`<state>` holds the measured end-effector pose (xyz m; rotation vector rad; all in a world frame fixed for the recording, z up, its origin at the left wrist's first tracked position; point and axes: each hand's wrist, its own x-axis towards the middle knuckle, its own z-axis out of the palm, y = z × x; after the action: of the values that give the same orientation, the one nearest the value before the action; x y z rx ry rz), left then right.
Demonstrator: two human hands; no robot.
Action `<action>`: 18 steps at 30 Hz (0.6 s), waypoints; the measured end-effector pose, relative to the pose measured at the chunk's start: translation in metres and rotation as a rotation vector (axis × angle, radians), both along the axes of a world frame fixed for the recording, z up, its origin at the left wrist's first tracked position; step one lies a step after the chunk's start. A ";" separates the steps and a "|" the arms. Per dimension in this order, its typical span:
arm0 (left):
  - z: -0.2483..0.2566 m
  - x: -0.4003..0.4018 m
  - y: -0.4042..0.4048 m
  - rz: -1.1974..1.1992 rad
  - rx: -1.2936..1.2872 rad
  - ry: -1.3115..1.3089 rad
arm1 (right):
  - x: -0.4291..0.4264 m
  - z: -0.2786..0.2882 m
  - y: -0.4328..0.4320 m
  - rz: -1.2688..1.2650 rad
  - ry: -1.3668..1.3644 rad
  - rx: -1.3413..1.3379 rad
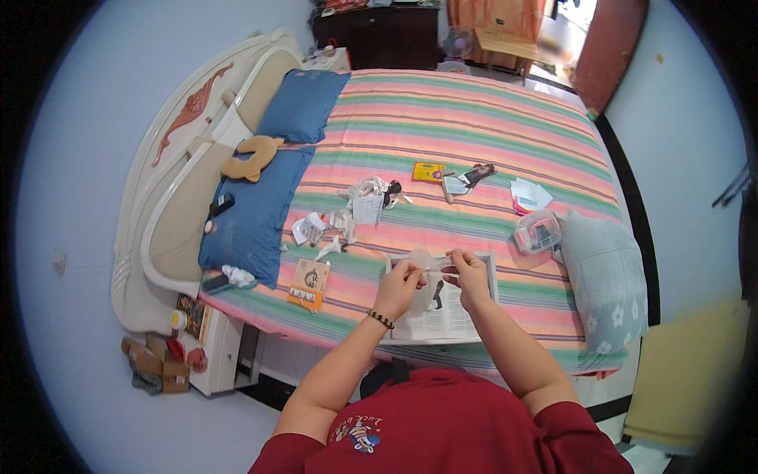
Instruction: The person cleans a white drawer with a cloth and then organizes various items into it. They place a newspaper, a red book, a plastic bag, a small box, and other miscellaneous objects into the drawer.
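Between my two hands a translucent plastic bag (423,259) is held up, its gathered part stretched from one hand to the other. My left hand (401,287), with a dark beaded bracelet (380,319) at the wrist, pinches it between thumb and fingers. My right hand (469,276) grips the other end with the fingertips. Below them lies a shallow white-framed drawer or tray (492,285) lined with a printed sheet (459,317). A small dark object (439,294) rests on that sheet; its kind is unclear.
On the striped bedspread (474,124) lie an orange-and-tan box (309,283), plastic wrapping (368,188), papers (368,210), a yellow packet (429,172) and a clear plastic container (537,231). A grey-blue pillow (604,278) sits right; blue pillows (257,207) line the headboard. A white nightstand (219,355) stands at left.
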<state>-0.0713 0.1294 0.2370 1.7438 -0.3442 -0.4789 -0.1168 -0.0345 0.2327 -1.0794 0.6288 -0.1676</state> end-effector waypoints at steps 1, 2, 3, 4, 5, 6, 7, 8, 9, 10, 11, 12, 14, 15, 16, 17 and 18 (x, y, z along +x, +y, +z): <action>-0.006 -0.007 -0.006 0.037 -0.009 0.024 | -0.002 0.001 -0.006 0.034 0.014 0.016; -0.010 -0.015 -0.012 0.074 -0.019 0.048 | -0.004 0.001 -0.013 0.069 0.029 0.031; -0.013 -0.024 -0.018 0.105 -0.033 0.073 | -0.006 0.001 -0.019 0.097 0.045 0.043; -0.014 -0.031 -0.024 0.109 0.009 0.057 | -0.009 0.001 -0.022 0.104 0.066 0.049; -0.013 -0.037 -0.029 0.113 0.051 0.041 | -0.011 -0.004 -0.030 0.124 0.056 0.019; -0.011 -0.045 -0.032 0.116 0.095 0.031 | -0.015 -0.012 -0.036 0.144 0.050 -0.009; -0.005 -0.053 -0.035 0.120 0.138 -0.001 | -0.017 -0.017 -0.039 0.170 0.036 -0.036; 0.002 -0.061 -0.039 0.122 0.182 -0.032 | -0.022 -0.018 -0.040 0.168 0.000 0.006; 0.008 -0.068 -0.042 0.122 0.224 -0.066 | -0.025 -0.018 -0.040 0.184 0.011 0.003; 0.009 -0.074 -0.042 0.124 0.260 -0.100 | -0.026 -0.019 -0.039 0.197 0.022 0.001; 0.008 -0.079 -0.042 0.130 0.320 -0.104 | -0.029 -0.020 -0.037 0.209 0.034 -0.002; 0.004 -0.083 -0.041 0.132 0.378 -0.108 | -0.030 -0.029 -0.037 0.234 0.034 -0.081; -0.006 -0.092 -0.040 0.123 0.511 -0.136 | -0.032 -0.058 -0.042 0.277 0.031 -0.245; -0.015 -0.099 -0.040 0.118 0.579 -0.193 | -0.037 -0.066 -0.042 0.291 0.040 -0.300; -0.023 -0.107 -0.040 0.108 0.645 -0.251 | -0.045 -0.073 -0.043 0.301 0.049 -0.358; -0.031 -0.113 -0.036 0.098 0.712 -0.308 | -0.049 -0.078 -0.045 0.310 0.058 -0.414; -0.036 -0.119 -0.031 0.097 0.732 -0.339 | -0.049 -0.083 -0.053 0.288 0.017 -0.423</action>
<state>-0.1898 0.0983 0.2014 2.5543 -0.3424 -0.2428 -0.1661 -0.0872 0.1494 -1.5681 0.4551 -0.0404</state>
